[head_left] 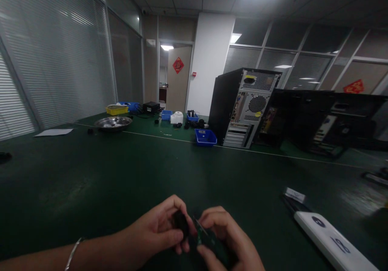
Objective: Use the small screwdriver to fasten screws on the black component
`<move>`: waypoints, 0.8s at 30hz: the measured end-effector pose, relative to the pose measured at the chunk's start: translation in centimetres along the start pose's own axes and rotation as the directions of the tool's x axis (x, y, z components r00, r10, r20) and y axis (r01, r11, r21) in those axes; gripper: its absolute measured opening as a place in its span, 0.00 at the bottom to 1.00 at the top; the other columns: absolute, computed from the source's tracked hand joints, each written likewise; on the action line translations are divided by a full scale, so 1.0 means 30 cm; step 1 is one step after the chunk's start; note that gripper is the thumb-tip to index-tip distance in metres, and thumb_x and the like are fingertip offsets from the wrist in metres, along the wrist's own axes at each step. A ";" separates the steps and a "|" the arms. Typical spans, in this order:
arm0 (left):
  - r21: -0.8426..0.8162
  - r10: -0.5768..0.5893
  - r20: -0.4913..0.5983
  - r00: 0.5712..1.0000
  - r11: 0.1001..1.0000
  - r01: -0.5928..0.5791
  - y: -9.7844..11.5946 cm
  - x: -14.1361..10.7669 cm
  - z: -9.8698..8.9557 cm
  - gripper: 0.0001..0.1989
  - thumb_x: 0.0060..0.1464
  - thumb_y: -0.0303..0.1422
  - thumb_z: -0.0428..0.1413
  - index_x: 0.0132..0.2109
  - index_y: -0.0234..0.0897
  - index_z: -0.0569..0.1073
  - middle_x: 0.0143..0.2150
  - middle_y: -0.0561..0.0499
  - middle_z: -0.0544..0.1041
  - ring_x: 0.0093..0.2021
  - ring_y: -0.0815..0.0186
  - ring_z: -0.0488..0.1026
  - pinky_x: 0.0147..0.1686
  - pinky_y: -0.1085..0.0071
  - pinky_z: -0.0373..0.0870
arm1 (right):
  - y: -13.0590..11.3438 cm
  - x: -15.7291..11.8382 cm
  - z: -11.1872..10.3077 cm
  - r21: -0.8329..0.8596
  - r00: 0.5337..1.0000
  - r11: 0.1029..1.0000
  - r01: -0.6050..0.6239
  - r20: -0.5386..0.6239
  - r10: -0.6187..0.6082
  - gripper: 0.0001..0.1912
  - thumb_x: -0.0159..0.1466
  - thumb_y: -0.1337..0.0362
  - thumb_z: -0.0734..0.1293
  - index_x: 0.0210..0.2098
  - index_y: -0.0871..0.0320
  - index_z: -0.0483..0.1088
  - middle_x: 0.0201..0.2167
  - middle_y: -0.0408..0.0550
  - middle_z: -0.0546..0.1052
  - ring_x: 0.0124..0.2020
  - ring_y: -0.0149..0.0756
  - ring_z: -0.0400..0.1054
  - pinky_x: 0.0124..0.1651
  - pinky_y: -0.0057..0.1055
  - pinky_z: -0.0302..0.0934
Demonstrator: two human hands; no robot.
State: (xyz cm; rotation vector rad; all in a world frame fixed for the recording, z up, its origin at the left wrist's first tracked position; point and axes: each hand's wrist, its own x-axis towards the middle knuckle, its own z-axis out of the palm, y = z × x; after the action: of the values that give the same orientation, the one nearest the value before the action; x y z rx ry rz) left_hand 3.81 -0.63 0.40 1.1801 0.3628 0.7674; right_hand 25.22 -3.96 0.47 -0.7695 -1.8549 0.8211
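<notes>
Low in the head view, my left hand (pixel 163 228) has its fingers wrapped round a small dark object (pixel 181 223). Close beside it on the right, my right hand (pixel 228 234) grips a dark green piece (pixel 214 247) that looks like a small circuit board. A thin pointed part (pixel 199 225) sticks out from my right hand's fingers toward my left hand. Both objects are held just above the green tabletop (pixel 121 182). Their details are blurred and partly hidden by the fingers.
A white device marked 18 (pixel 336 238) lies at the right. Farther back are a blue tray (pixel 205 137), a computer tower (pixel 242 109), a metal dish (pixel 113 123), a yellow basket (pixel 117 110), a white paper sheet (pixel 54 132) and dark computer equipment (pixel 327 121).
</notes>
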 end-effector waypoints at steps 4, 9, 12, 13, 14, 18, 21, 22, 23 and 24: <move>-0.037 -0.051 -0.027 0.998 0.998 0.050 -0.036 0.007 -0.004 0.17 0.51 0.37 0.66 0.43 0.35 0.70 0.34 0.50 0.77 0.29 0.71 0.74 0.30 0.74 0.67 | 0.012 -0.003 0.003 0.048 1.000 0.999 0.023 0.017 -0.024 0.19 0.57 0.74 0.71 0.43 0.47 0.69 0.39 0.46 0.74 0.38 0.39 0.72 0.38 0.30 0.68; 0.006 -0.142 -0.016 0.990 0.990 0.143 -0.011 0.001 0.019 0.23 0.49 0.42 0.66 0.48 0.34 0.74 0.33 0.49 0.77 0.25 0.71 0.72 0.30 0.73 0.68 | 0.025 -0.006 0.017 0.132 0.996 0.991 0.014 0.087 -0.026 0.18 0.59 0.70 0.72 0.45 0.45 0.70 0.41 0.46 0.75 0.40 0.41 0.73 0.40 0.32 0.68; 0.038 -0.174 0.014 0.985 0.984 0.173 0.015 -0.006 0.039 0.22 0.50 0.43 0.65 0.48 0.35 0.75 0.34 0.48 0.77 0.27 0.70 0.71 0.31 0.73 0.67 | 0.029 -0.007 0.023 0.138 0.996 0.990 0.008 0.081 -0.020 0.17 0.59 0.69 0.72 0.44 0.45 0.70 0.40 0.47 0.76 0.40 0.41 0.73 0.40 0.32 0.67; 0.044 -0.180 0.023 0.983 0.983 0.179 0.021 -0.008 0.043 0.21 0.50 0.43 0.65 0.48 0.35 0.76 0.35 0.48 0.77 0.28 0.70 0.71 0.31 0.74 0.67 | 0.030 -0.006 0.024 0.133 0.997 0.991 0.009 0.077 -0.020 0.17 0.59 0.70 0.72 0.44 0.46 0.70 0.40 0.47 0.76 0.40 0.41 0.73 0.40 0.32 0.67; 0.051 -0.181 0.027 0.983 0.982 0.180 0.023 -0.010 0.047 0.20 0.51 0.42 0.65 0.48 0.35 0.76 0.35 0.49 0.77 0.28 0.70 0.71 0.31 0.75 0.67 | 0.031 -0.006 0.025 0.128 0.997 0.992 0.011 0.075 -0.020 0.17 0.59 0.70 0.72 0.44 0.46 0.70 0.40 0.47 0.76 0.40 0.41 0.73 0.41 0.32 0.67; 0.072 -0.168 0.024 0.986 0.984 0.166 0.015 -0.013 0.049 0.19 0.53 0.40 0.63 0.49 0.36 0.76 0.35 0.49 0.77 0.30 0.70 0.71 0.33 0.74 0.67 | 0.026 -0.005 0.028 0.126 0.997 0.992 -0.001 0.071 -0.008 0.16 0.59 0.70 0.72 0.44 0.48 0.70 0.39 0.48 0.76 0.40 0.42 0.73 0.41 0.33 0.67; 0.079 -0.154 0.021 0.988 0.985 0.152 0.005 -0.016 0.049 0.19 0.54 0.40 0.63 0.50 0.36 0.75 0.37 0.48 0.77 0.33 0.67 0.72 0.34 0.72 0.68 | 0.024 -0.007 0.033 0.137 0.998 0.990 -0.030 0.062 0.021 0.14 0.59 0.68 0.72 0.43 0.48 0.71 0.38 0.48 0.76 0.39 0.42 0.73 0.41 0.34 0.68; 0.085 -0.149 0.017 0.989 0.986 0.147 0.004 -0.018 0.051 0.19 0.53 0.41 0.63 0.50 0.36 0.75 0.38 0.47 0.77 0.34 0.67 0.72 0.35 0.72 0.68 | 0.025 -0.007 0.035 0.136 0.998 0.990 -0.039 0.055 0.032 0.13 0.59 0.67 0.72 0.42 0.49 0.71 0.38 0.48 0.76 0.39 0.42 0.74 0.41 0.34 0.68; 0.091 -0.149 0.011 0.989 0.985 0.147 0.003 -0.020 0.054 0.20 0.53 0.41 0.63 0.49 0.36 0.75 0.38 0.47 0.77 0.34 0.66 0.72 0.35 0.71 0.68 | 0.027 -0.007 0.037 0.133 0.998 0.990 -0.047 0.049 0.041 0.12 0.59 0.66 0.72 0.42 0.50 0.71 0.38 0.48 0.76 0.39 0.42 0.74 0.41 0.34 0.68; 0.100 -0.151 -0.002 0.988 0.983 0.151 0.004 -0.022 0.058 0.20 0.53 0.42 0.63 0.49 0.36 0.75 0.39 0.47 0.77 0.34 0.66 0.72 0.34 0.72 0.68 | 0.029 -0.007 0.040 0.133 0.998 0.990 -0.049 0.046 0.044 0.11 0.59 0.64 0.72 0.42 0.50 0.71 0.37 0.49 0.76 0.39 0.42 0.74 0.40 0.34 0.68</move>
State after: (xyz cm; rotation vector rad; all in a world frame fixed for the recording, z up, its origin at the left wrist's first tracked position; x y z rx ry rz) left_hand 4.39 -2.26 1.05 1.2330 0.4850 0.6193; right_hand 24.35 -3.86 -0.73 -0.7174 -1.8043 0.9884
